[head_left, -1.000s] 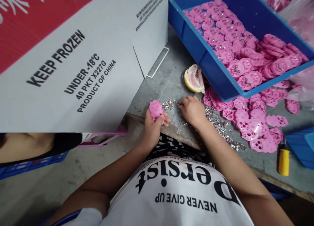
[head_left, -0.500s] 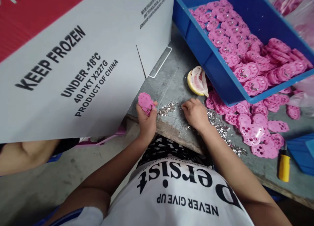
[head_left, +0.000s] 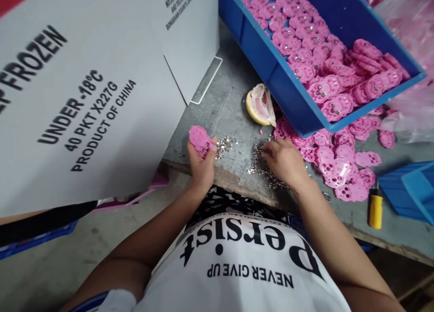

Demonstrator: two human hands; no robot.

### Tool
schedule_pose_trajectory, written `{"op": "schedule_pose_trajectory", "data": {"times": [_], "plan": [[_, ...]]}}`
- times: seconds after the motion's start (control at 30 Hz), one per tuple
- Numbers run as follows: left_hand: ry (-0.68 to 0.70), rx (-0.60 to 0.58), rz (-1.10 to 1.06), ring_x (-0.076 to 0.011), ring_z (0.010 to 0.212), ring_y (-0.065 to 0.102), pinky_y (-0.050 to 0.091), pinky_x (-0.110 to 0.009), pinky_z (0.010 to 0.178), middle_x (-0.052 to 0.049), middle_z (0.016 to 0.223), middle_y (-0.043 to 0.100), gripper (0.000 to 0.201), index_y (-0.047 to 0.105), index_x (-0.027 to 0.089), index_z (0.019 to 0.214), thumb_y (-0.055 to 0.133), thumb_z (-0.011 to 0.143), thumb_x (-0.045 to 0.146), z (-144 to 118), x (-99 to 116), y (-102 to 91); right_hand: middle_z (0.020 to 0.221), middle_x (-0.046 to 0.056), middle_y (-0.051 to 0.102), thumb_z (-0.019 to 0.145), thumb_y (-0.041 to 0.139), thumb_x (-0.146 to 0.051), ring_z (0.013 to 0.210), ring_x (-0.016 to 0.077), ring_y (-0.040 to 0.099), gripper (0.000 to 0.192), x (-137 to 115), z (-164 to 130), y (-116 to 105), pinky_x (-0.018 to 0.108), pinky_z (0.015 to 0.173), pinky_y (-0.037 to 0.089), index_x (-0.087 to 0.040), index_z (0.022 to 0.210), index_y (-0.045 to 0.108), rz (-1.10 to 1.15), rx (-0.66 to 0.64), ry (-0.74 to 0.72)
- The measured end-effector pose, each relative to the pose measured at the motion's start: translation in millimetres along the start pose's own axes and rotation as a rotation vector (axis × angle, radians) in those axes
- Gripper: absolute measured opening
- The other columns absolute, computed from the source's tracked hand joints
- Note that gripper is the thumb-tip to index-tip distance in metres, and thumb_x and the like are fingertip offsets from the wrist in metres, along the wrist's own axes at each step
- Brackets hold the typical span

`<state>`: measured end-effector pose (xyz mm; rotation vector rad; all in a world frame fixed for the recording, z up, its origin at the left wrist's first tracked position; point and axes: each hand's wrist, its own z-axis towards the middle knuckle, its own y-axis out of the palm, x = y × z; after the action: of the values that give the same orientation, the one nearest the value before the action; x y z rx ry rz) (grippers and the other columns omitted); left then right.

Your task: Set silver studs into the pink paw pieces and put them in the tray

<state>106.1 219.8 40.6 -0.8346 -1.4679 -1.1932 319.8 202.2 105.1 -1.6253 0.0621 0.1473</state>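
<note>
My left hand grips a flat pink plastic piece with a scalloped edge, held up over the table's front edge. A small heap of shiny metal bits lies just right of that hand. My right hand is over a larger scatter of metal bits, its fingers curled and pressed together. Whatever those fingertips hold is too small or hidden to make out. Loose pink plastic pieces lie piled to the right of my right hand.
A blue bin holds many pink pieces with metal bits on them. A cut pomelo-like fruit rests against its side. A large white carton stands at left. A yellow-handled tool and a blue tray lie at right.
My right hand has moved right, from between the two heaps to over the larger scatter of metal bits. My left hand still holds the pink piece. The view has shifted right.
</note>
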Motion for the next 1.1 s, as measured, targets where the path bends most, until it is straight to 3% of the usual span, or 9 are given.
{"op": "schedule_pose_trajectory", "data": {"times": [0.17,0.3,0.4,0.47,0.57,0.67,0.8,1.0,1.1], "plan": [[0.035,0.015,-0.044,-0.0147,0.101,0.071,0.051,-0.036,0.108,0.001,0.102,0.072,0.039,0.050,0.027,0.112,0.074,0.082,0.026,-4.5,14.6,5.2,0.099,0.013,0.073,0.095,0.054,-0.017,0.096,0.0286,0.060,0.019,4.5,-16.5,10.2,0.036,0.084,0.043,-0.016,0.096,0.073,-0.009,-0.065,-0.009],[0.059,-0.050,-0.080,-0.0151,0.092,0.071,0.055,-0.036,0.099,0.001,0.095,0.073,0.030,0.052,0.025,0.107,0.071,0.084,0.023,-17.4,34.3,13.7,0.095,0.014,0.072,0.094,0.051,-0.015,0.095,0.0290,0.061,0.019,14.3,-19.8,17.5,0.038,0.086,0.045,-0.016,0.089,0.070,0.122,0.050,0.012],[-0.020,-0.101,-0.098,-0.0152,0.084,0.070,0.058,-0.033,0.084,0.001,0.092,0.072,0.028,0.054,0.024,0.105,0.071,0.082,0.023,-26.3,48.3,23.0,0.095,0.012,0.072,0.089,0.056,-0.019,0.092,0.0258,0.063,0.010,28.9,-25.5,15.7,0.037,0.086,0.047,-0.019,0.085,0.066,0.391,0.157,0.053],[-0.118,-0.151,-0.103,-0.0149,0.078,0.070,0.058,-0.031,0.075,0.000,0.092,0.072,0.030,0.055,0.024,0.105,0.072,0.080,0.023,-30.3,54.8,31.5,0.087,0.007,0.071,0.085,0.060,-0.023,0.081,0.0218,0.063,0.006,37.7,-30.5,13.8,0.035,0.078,0.047,-0.020,0.081,0.064,0.587,0.160,0.140],[-0.218,-0.249,-0.114,-0.0143,0.071,0.069,0.056,-0.029,0.067,0.000,0.090,0.071,0.030,0.054,0.023,0.103,0.072,0.078,0.023,-35.5,59.4,47.3,0.072,0.002,0.067,0.078,0.066,-0.033,0.065,0.0164,0.056,0.014,45.5,-37.8,12.8,0.031,0.066,0.043,-0.021,0.073,0.062,0.879,0.140,0.296],[-0.303,-0.327,-0.115,-0.0141,0.069,0.069,0.054,-0.028,0.063,-0.001,0.089,0.071,0.030,0.054,0.021,0.102,0.070,0.076,0.021,-43.5,60.1,62.3,0.071,0.001,0.068,0.070,0.074,-0.040,0.061,0.0134,0.052,0.023,46.8,-43.8,12.3,0.028,0.060,0.041,-0.021,0.071,0.063,1.175,0.160,0.336],[-0.413,-0.346,-0.136,-0.0144,0.069,0.068,0.053,-0.029,0.062,-0.001,0.089,0.070,0.031,0.054,0.020,0.104,0.068,0.077,0.021,-59.2,59.4,72.3,0.069,-0.002,0.066,0.060,0.083,-0.038,0.053,0.0095,0.045,0.030,44.5,-48.9,8.4,0.025,0.052,0.033,-0.021,0.075,0.063,1.426,0.181,0.378],[-0.482,-0.339,-0.119,-0.0138,0.067,0.067,0.052,-0.028,0.062,-0.001,0.088,0.071,0.032,0.054,0.020,0.104,0.068,0.075,0.021,-72.7,57.6,67.1,0.071,-0.001,0.070,0.059,0.083,-0.037,0.051,0.0075,0.041,0.038,43.1,-51.5,6.7,0.023,0.049,0.025,-0.018,0.091,0.075,1.489,0.170,0.427],[-0.479,-0.327,-0.112,-0.0129,0.067,0.066,0.052,-0.027,0.061,-0.001,0.088,0.070,0.030,0.055,0.020,0.101,0.069,0.074,0.021,-72.8,58.5,64.6,0.074,0.000,0.073,0.061,0.082,-0.039,0.052,0.0085,0.043,0.037,43.5,-49.8,11.4,0.024,0.049,0.029,-0.018,0.091,0.078,1.417,0.177,0.440]]}}
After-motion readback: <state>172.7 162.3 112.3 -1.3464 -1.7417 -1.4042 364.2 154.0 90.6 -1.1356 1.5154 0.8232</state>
